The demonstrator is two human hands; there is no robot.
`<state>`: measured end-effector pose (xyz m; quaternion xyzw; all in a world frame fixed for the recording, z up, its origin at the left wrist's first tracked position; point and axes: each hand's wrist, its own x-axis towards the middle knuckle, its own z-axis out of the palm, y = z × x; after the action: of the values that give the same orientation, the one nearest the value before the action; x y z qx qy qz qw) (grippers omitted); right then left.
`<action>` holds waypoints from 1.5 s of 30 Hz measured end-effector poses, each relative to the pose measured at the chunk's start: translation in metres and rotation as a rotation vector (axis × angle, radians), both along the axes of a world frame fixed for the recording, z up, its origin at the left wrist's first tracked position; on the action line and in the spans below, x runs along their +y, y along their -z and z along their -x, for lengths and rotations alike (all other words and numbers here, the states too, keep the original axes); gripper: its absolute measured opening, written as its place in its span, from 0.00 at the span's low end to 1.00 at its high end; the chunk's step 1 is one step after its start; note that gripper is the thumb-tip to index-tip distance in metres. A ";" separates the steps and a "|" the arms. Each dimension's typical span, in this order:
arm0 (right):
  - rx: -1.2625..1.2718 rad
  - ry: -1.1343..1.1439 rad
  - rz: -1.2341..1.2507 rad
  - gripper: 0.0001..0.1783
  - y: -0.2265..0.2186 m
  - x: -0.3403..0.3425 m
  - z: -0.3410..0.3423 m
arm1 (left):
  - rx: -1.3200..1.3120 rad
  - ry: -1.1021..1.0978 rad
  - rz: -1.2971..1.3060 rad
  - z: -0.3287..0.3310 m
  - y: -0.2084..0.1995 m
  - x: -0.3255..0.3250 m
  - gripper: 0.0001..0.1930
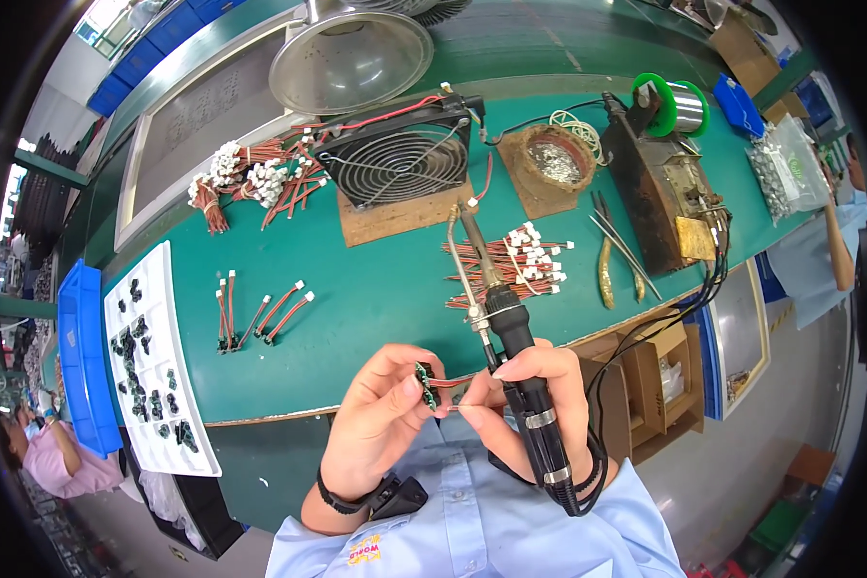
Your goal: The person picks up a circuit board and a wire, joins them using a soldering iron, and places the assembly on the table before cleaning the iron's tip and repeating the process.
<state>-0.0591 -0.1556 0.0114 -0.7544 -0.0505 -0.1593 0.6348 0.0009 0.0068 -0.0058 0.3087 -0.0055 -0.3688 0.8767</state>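
Between the thumb and fingers of my left hand (380, 409) is a small green circuit board (427, 387), held up in front of my chest. My right hand (552, 385) is wrapped round a soldering iron (511, 323) with a black handle and a thin metal feed tube alongside. Its tip points away from me, over the bench. The thumb and forefinger of that same hand also pinch thin wire (445, 382) running to the board; the exact join is hidden. Beyond the iron lies a pile of red-and-black wire leads (520, 265) with white connectors.
A white tray (185, 385) of small boards and a blue bin (85, 356) stand left, near several wired boards (226, 323). Behind are a black fan (395, 154), a solder-scrap pot (554, 159), tweezers (636, 260), pliers (607, 275) and a solder spool (684, 108). Cables (645, 328) hang at right.
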 end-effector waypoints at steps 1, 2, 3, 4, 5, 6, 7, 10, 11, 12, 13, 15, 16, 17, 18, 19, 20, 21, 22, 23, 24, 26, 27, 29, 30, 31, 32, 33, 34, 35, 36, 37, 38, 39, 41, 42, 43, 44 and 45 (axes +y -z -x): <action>-0.007 -0.004 0.017 0.26 -0.002 0.001 -0.001 | 0.019 0.005 0.044 0.001 0.003 -0.001 0.12; -0.015 -0.008 0.034 0.26 -0.004 0.003 -0.003 | 0.039 0.010 0.088 0.001 0.004 -0.001 0.13; -0.022 -0.011 0.051 0.26 -0.006 0.005 -0.004 | 0.039 0.004 0.084 0.002 0.004 0.001 0.13; -0.021 -0.017 0.047 0.26 -0.007 0.007 -0.005 | 0.056 0.013 0.092 0.002 0.002 0.003 0.13; -0.026 -0.021 0.028 0.25 -0.008 0.007 -0.005 | 0.075 0.028 0.103 0.001 0.002 0.003 0.13; -0.030 -0.024 0.008 0.25 -0.009 0.008 -0.006 | 0.094 0.044 0.114 0.001 0.001 0.003 0.13; -0.035 -0.027 -0.011 0.25 -0.009 0.009 -0.006 | 0.095 0.045 0.113 0.001 0.001 0.004 0.13; -0.061 -0.046 0.003 0.25 -0.009 0.009 -0.009 | 0.067 0.041 0.104 0.002 0.003 0.005 0.13; -0.075 -0.057 0.010 0.25 -0.009 0.009 -0.010 | 0.069 0.044 0.102 0.002 0.003 0.005 0.13; -0.074 -0.054 0.009 0.25 -0.010 0.009 -0.010 | 0.072 0.051 0.100 0.002 0.004 0.006 0.13; -0.081 -0.027 0.040 0.26 -0.013 0.010 -0.011 | 0.074 0.057 0.098 0.002 0.004 0.007 0.13; -0.096 0.029 0.101 0.26 -0.016 0.011 -0.011 | 0.078 0.069 0.094 0.003 0.004 0.008 0.13; -0.095 0.033 0.099 0.26 -0.017 0.011 -0.012 | 0.082 0.053 0.081 0.003 0.002 0.007 0.13; -0.112 0.031 0.111 0.26 -0.017 0.011 -0.013 | 0.085 0.037 0.068 0.004 0.001 0.006 0.13; -0.129 0.030 0.123 0.26 -0.016 0.010 -0.013 | 0.087 0.021 0.055 0.004 0.000 0.005 0.13; -0.145 0.028 0.135 0.27 -0.016 0.010 -0.013 | 0.088 0.026 0.052 0.004 0.000 0.005 0.13; -0.145 0.034 0.133 0.27 -0.015 0.010 -0.013 | 0.083 0.025 0.043 0.005 0.000 0.005 0.13; -0.140 0.035 0.111 0.27 -0.013 0.011 -0.013 | 0.078 0.023 0.034 0.005 0.000 0.004 0.13; -0.136 0.037 0.089 0.26 -0.011 0.012 -0.013 | 0.073 0.022 0.026 0.005 0.000 0.004 0.13; -0.132 0.037 0.067 0.26 -0.010 0.013 -0.012 | 0.073 0.027 0.024 0.004 -0.001 0.004 0.13; -0.132 0.042 0.066 0.26 -0.010 0.012 -0.012 | 0.062 0.026 0.022 0.004 -0.001 0.003 0.13; -0.125 0.029 0.066 0.26 -0.011 0.011 -0.012 | 0.039 0.017 0.020 0.004 -0.001 0.003 0.14; -0.121 0.022 0.066 0.26 -0.012 0.011 -0.012 | 0.039 0.017 0.018 0.004 -0.001 0.003 0.14; -0.119 0.020 0.070 0.26 -0.013 0.010 -0.012 | 0.038 0.015 0.001 0.004 -0.001 0.004 0.14; -0.116 0.019 0.075 0.26 -0.013 0.010 -0.012 | 0.037 0.014 -0.007 0.004 -0.001 0.004 0.14; -0.113 0.018 0.080 0.26 -0.013 0.010 -0.012 | 0.038 0.015 -0.008 0.004 -0.001 0.004 0.14; -0.113 0.019 0.079 0.26 -0.013 0.010 -0.012 | 0.040 0.014 -0.019 0.003 -0.001 0.005 0.14; -0.115 0.022 0.079 0.26 -0.013 0.010 -0.012 | 0.042 0.014 -0.030 0.003 -0.002 0.005 0.14; -0.117 0.026 0.080 0.26 -0.013 0.010 -0.012 | 0.043 0.013 -0.041 0.003 -0.002 0.005 0.14; -0.120 0.030 0.080 0.26 -0.013 0.010 -0.013 | 0.044 0.013 -0.042 0.003 -0.002 0.005 0.14; -0.119 0.030 0.080 0.26 -0.013 0.010 -0.013 | 0.038 0.012 -0.039 0.003 -0.002 0.005 0.14; -0.119 0.029 0.075 0.26 -0.013 0.010 -0.012 | 0.033 0.011 -0.037 0.003 -0.002 0.006 0.14; -0.118 0.028 0.070 0.26 -0.013 0.011 -0.012 | 0.028 0.010 -0.034 0.004 -0.001 0.006 0.14; -0.118 0.027 0.066 0.26 -0.013 0.011 -0.012 | 0.028 0.011 -0.035 0.004 -0.001 0.006 0.14; -0.115 0.027 0.070 0.26 -0.013 0.010 -0.012 | 0.012 0.008 -0.050 0.004 0.000 0.006 0.14; -0.113 0.025 0.074 0.26 -0.014 0.009 -0.012 | 0.005 0.007 -0.058 0.004 0.000 0.006 0.14; -0.110 0.024 0.078 0.26 -0.014 0.009 -0.012 | 0.005 0.007 -0.058 0.004 0.000 0.006 0.14; -0.110 0.024 0.078 0.26 -0.014 0.009 -0.012 | 0.011 0.001 -0.052 0.004 -0.001 0.005 0.14; -0.109 0.029 0.081 0.26 -0.015 0.009 -0.012 | 0.017 -0.005 -0.045 0.004 -0.003 0.004 0.14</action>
<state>-0.0467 -0.1465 0.0261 -0.7702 -0.0806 -0.2072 0.5978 -0.0033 0.0104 -0.0032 0.3255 0.0109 -0.3692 0.8704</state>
